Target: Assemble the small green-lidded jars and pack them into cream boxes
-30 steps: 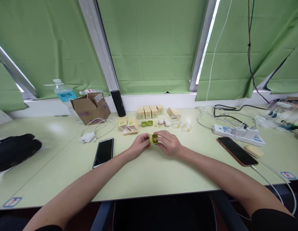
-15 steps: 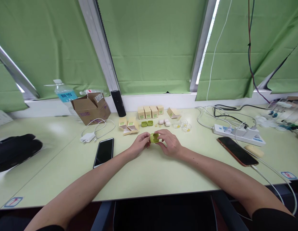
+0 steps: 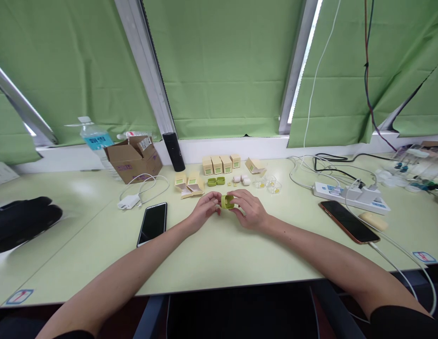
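My black sleeves (image 3: 399, 323) are cut off at the bottom edge. Above the pale green counter (image 3: 233, 259), my right hand (image 3: 251, 210) pinches a small, hollow, green plastic case (image 3: 224, 202), its fingers hiding part of the rim; whether my left hand (image 3: 204, 210), fingers curled at the other side, grips or merely touches it, I cannot tell. Since a second ago the case has shifted slightly rightward. Beyond stand pale yellow cardboard boxes (image 3: 216, 165), then green fabric blinds (image 3: 226, 70)
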`<action>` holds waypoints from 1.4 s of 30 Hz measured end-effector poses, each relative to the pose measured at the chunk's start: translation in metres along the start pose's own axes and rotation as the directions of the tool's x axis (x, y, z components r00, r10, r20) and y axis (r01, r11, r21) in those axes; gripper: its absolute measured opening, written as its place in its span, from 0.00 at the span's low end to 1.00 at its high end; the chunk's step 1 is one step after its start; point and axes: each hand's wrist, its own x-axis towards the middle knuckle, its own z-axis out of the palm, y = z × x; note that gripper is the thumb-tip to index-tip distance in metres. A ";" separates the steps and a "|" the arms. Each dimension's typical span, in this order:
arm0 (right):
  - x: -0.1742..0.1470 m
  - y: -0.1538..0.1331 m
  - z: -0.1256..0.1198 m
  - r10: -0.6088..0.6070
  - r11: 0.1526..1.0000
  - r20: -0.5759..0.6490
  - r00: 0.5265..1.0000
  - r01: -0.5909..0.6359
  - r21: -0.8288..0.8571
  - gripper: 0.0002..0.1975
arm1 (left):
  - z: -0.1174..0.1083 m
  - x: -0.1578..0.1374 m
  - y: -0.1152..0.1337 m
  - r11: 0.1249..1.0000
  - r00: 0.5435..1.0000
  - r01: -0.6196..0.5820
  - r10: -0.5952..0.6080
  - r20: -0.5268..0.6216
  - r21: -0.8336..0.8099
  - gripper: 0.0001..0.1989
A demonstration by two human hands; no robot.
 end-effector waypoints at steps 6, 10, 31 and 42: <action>-0.003 0.001 0.001 -0.001 1.000 0.015 1.000 0.001 0.009 0.09 | -0.002 -0.004 0.000 1.000 0.987 -0.021 0.023 0.161 -0.013 0.24; -0.006 0.004 0.002 -0.019 0.999 0.034 0.999 0.018 0.039 0.13 | 0.002 -0.006 0.000 1.000 0.982 -0.025 0.024 0.189 0.006 0.26; -0.003 0.001 -0.001 -0.030 0.995 0.043 0.999 0.026 0.095 0.17 | 0.012 -0.007 0.001 0.999 0.999 -0.033 0.032 0.029 0.020 0.27; -0.004 0.000 0.004 -0.014 0.997 0.014 1.000 0.013 0.079 0.11 | 0.011 -0.010 0.006 0.999 0.991 0.011 -0.005 0.137 -0.039 0.26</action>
